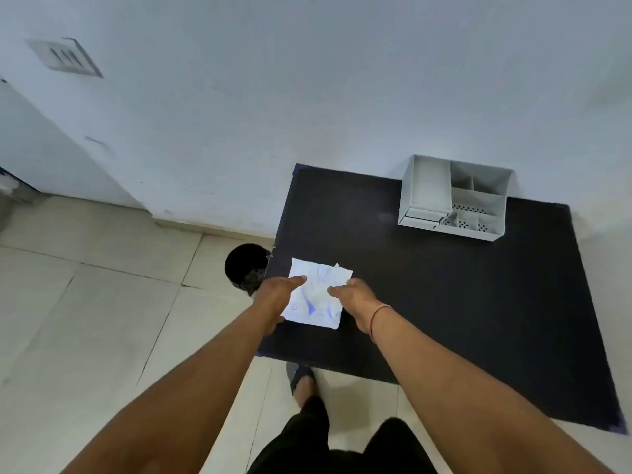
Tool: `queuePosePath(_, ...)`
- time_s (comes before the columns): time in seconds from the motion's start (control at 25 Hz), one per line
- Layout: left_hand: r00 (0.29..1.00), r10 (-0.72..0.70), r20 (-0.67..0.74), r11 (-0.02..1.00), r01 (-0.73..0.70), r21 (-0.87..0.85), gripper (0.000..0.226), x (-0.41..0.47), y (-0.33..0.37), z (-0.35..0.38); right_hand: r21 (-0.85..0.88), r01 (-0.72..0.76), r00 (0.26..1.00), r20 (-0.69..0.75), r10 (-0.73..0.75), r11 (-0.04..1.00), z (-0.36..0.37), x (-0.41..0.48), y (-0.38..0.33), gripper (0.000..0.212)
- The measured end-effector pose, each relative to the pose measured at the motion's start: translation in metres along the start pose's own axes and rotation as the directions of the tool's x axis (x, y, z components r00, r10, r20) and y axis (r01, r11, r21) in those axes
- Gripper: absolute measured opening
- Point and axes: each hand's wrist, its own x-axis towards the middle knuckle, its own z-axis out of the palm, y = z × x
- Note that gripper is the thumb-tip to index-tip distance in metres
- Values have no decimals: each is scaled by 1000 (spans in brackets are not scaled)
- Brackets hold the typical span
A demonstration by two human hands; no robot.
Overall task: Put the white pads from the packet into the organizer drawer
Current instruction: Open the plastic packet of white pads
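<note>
I see the desk [444, 302] as a dark, matt sheet, smooth, with a faint sheen near its far edge. At eleven o'clock on it the packet [316, 295] looks like thin crinkled film or paper, white with blue print, slightly glossy. At one o'clock the organizer [455, 200] looks like pale grey matt plastic, with perforated panels low in its right half. The floor [85, 319] is smooth pale tile. The wall [307, 80] is painted, matt.
</note>
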Motion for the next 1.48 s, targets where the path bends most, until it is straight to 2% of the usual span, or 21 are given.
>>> queuePosePath(0.08, 998, -67, 5, 998, 67, 10, 45, 12, 1, 3, 1, -101, 990, -96, 101, 995, 3, 11, 0, 23)
queuePosePath(0.24, 992, -116, 45, 993, 116, 12, 43, 25, -13, 10, 92, -255, 967, 1, 256, 963, 5, 16, -1, 37)
queuePosePath(0.32, 990, -117, 77, 992, 121, -46, 50, 32, -7, 10, 115, -194, 981, 36, 191, 974, 6, 19, -9, 30)
queuePosePath(0.36, 986, -126, 112, 986, 137, -92, 59, 31, -2, 8, 63, -89, 996, 19, 88, 994, 7, 15, -14, 26)
queuePosePath(0.4, 976, -133, 173, 973, 162, -162, 71, 30, 5, 5, -75, 86, 996, -14, -88, 993, 4, 10, -20, 24)
queuePosePath(0.44, 957, -123, 261, 943, 195, -268, 83, 29, 13, 1, -279, 295, 949, -29, -315, 914, 0, -1, -26, 23)
queuePosePath(0.48, 931, -90, 355, 890, 235, -390, 93, 27, 20, -4, -498, 473, 838, -2, -546, 727, -6, -13, -30, 23)
queuePosePath(0.52, 900, -45, 434, 835, 272, -479, 99, 23, 30, -8, -667, 574, 684, 71, -726, 475, -12, -26, -32, 24)
queuePosePath(0.56, 866, 12, 501, 793, 297, -532, 98, 18, 40, -10, -760, 595, 569, 170, -805, 260, -19, -38, -35, 26)
queuePosePath(0.6, 845, 57, 532, 783, 292, -549, 90, 12, 49, -10, -796, 590, 520, 250, -817, 132, -25, -49, -36, 28)
queuePosePath(0.64, 838, 81, 540, 795, 273, -541, 76, 7, 59, -7, -806, 585, 512, 287, -809, 85, -30, -58, -38, 28)
queuePosePath(0.68, 840, 91, 535, 820, 242, -519, 63, 4, 67, -3, -790, 599, 540, 280, -794, 129, -36, -68, -43, 29)
queuePosePath(0.8, 847, 104, 522, 874, 173, -454, 40, -9, 89, 6, -622, 645, 594, 43, -803, 444, -55, -91, -65, 36)
queuePosePath(0.88, 848, 97, 522, 892, 159, -424, 29, -17, 101, 8, -605, 613, 598, -63, -799, 507, -67, -97, -79, 43)
queuePosePath(0.92, 843, 98, 530, 900, 153, -409, 28, -20, 105, 9, -622, 575, 639, -64, -766, 531, -71, -98, -87, 48)
queuePosePath(1.0, 827, 129, 548, 915, 114, -387, 31, -22, 111, 12, -636, 465, 781, -32, -623, 616, -78, -95, -101, 52)
queuePosePath(1.12, 796, 186, 576, 937, 32, -347, 36, -23, 115, 18, -564, 329, 907, -35, -420, 757, -85, -87, -110, 39)
queuePosePath(1.2, 785, 189, 590, 946, 17, -325, 37, -25, 116, 20, -504, 305, 936, 1, -352, 808, -91, -85, -109, 24)
queuePosePath(1.28, 784, 173, 596, 954, 17, -299, 37, -26, 118, 22, -368, 318, 948, 113, -297, 874, -98, -87, -107, 10)
queuePosePath(1.36, 786, 142, 602, 963, 31, -268, 36, -28, 119, 23, -270, 333, 937, 204, -284, 904, -107, -93, -107, 7)
queuePosePath(1.48, 768, 134, 627, 969, 29, -243, 36, -29, 122, 26, -232, 342, 932, 209, -297, 910, -117, -99, -108, 8)
